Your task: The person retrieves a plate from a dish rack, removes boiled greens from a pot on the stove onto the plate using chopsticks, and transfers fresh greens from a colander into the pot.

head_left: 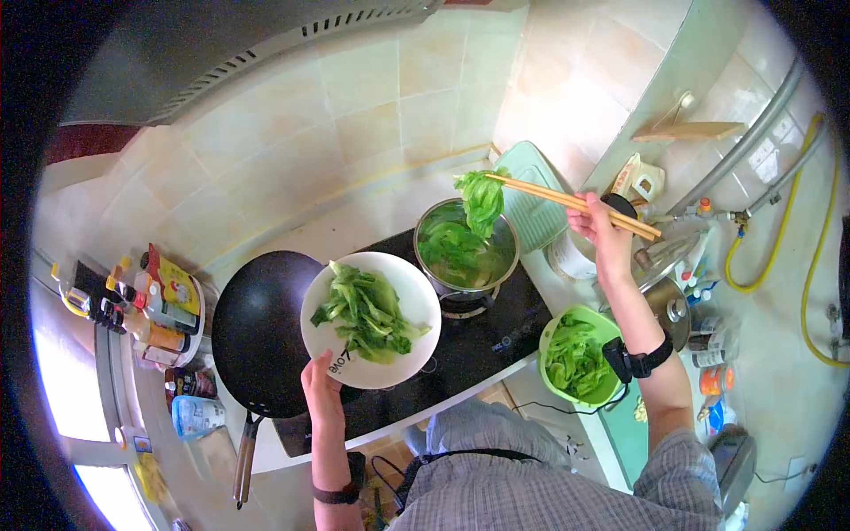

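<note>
My right hand [602, 232] grips a pair of wooden chopsticks [549, 194], whose tips pinch a clump of wet green leaves [482, 202] over the back right of a steel pot [513, 257]. More leaves [450, 248] lie in liquid inside the pot, on the stove's right side. To its left, my left hand [322, 389] holds a white plate [416, 305] by its lower left rim, thumb on top. Cooked-looking leaves [365, 314] are heaped on this plate, which is above the stove.
A black wok [257, 336] sits left of the plate, its handle toward me. Right of the stove is a green basket [613, 329] of leaves. Behind stand a green board [534, 190] and a white container [571, 255]. Bottles [155, 332] crowd the left.
</note>
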Action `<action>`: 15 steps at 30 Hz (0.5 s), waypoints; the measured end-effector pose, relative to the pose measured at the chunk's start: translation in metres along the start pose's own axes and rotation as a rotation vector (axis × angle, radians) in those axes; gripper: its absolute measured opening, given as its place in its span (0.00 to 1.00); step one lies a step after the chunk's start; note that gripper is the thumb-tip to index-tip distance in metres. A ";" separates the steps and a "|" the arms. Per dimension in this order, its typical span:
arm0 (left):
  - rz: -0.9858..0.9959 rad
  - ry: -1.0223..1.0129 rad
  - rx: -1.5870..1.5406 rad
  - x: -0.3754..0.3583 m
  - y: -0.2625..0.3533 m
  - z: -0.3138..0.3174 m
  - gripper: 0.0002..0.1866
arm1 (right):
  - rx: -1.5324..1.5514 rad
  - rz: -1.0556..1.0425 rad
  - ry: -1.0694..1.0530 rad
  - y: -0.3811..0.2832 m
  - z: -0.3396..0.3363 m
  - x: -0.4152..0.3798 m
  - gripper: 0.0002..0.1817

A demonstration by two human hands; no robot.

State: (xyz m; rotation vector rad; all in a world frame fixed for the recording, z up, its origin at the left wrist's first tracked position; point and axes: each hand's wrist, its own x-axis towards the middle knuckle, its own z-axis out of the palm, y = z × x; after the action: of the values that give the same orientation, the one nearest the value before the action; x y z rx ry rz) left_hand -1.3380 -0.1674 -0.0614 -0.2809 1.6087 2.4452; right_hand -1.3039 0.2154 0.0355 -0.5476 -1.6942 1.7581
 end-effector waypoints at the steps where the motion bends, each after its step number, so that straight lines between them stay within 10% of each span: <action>1: -0.005 -0.011 -0.002 0.001 0.000 -0.001 0.12 | 0.003 -0.006 0.000 0.001 0.000 0.000 0.17; 15: -0.020 -0.042 -0.001 0.004 -0.002 -0.002 0.11 | -0.005 0.015 -0.018 0.004 0.002 0.000 0.18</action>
State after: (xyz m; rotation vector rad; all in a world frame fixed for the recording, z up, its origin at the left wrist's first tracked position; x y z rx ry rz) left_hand -1.3409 -0.1682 -0.0650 -0.2434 1.5803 2.4209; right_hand -1.3053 0.2139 0.0320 -0.5496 -1.7118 1.7744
